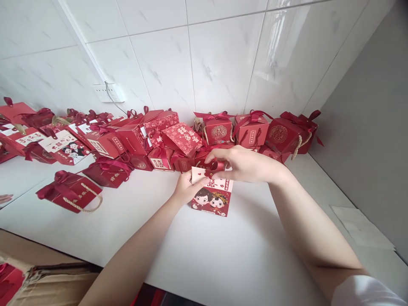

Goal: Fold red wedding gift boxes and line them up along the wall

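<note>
Cartoon-couple gift box [213, 203] stands mid-table, just in front of the far row of red boxes [219, 129]. Left hand [185, 190] is curled, gripping its left top edge. Right hand [244, 163] fingertips pinch the red ribbon [214, 166] on top.

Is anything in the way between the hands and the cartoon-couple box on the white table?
Nothing visible. The left hand grips the cartoon-couple box at its top left edge and the right hand pinches the red ribbon at its top. The row of red boxes stands behind it.
</note>
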Demonstrator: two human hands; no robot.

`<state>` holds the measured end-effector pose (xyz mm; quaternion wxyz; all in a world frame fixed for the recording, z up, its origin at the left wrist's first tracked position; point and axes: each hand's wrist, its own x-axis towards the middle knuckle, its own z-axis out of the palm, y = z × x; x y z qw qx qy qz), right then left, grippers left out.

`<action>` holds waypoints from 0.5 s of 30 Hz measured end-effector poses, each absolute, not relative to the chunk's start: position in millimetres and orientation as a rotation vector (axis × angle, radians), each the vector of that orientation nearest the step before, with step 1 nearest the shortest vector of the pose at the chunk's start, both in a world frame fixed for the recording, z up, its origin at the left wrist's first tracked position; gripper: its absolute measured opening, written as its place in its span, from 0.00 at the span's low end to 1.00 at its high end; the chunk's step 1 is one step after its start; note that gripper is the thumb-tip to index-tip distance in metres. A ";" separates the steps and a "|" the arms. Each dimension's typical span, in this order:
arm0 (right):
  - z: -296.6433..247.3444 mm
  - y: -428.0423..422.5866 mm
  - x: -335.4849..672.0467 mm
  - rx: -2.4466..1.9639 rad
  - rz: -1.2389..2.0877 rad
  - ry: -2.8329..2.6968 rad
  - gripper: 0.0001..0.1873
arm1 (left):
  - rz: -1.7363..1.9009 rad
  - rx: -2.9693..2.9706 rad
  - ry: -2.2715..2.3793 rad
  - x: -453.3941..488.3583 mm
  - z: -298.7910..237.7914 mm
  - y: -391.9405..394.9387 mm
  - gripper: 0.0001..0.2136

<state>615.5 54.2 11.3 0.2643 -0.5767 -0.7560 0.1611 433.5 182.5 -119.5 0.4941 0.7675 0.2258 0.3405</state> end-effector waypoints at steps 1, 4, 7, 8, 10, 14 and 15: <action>8.4 57.1 615.8 -1.531 0.408 -2.007 0.09 | 0.838 1.898 0.561 433.1 -118.9 183.0 0.18; 1.9 63.0 614.2 -1.405 0.419 -1.898 0.09 | 0.894 2.046 0.566 430.5 -116.7 184.4 0.17; 2.2 62.4 612.5 -1.398 0.432 -1.892 0.09 | 0.957 2.097 0.553 427.8 -115.3 186.5 0.15; 3.1 61.7 612.9 -1.433 0.426 -1.885 0.09 | 0.997 2.078 0.570 427.0 -115.0 188.2 0.15; 2.5 62.8 614.7 -1.504 0.426 -1.851 0.08 | 1.114 1.989 0.647 425.3 -114.2 193.9 0.17; -25.5 85.0 609.7 -1.471 0.546 -1.689 0.14 | 1.332 1.724 0.794 421.0 -111.6 208.5 0.24; -39.7 93.4 604.2 -1.410 0.617 -1.600 0.15 | 1.365 1.689 0.821 420.0 -110.8 210.8 0.24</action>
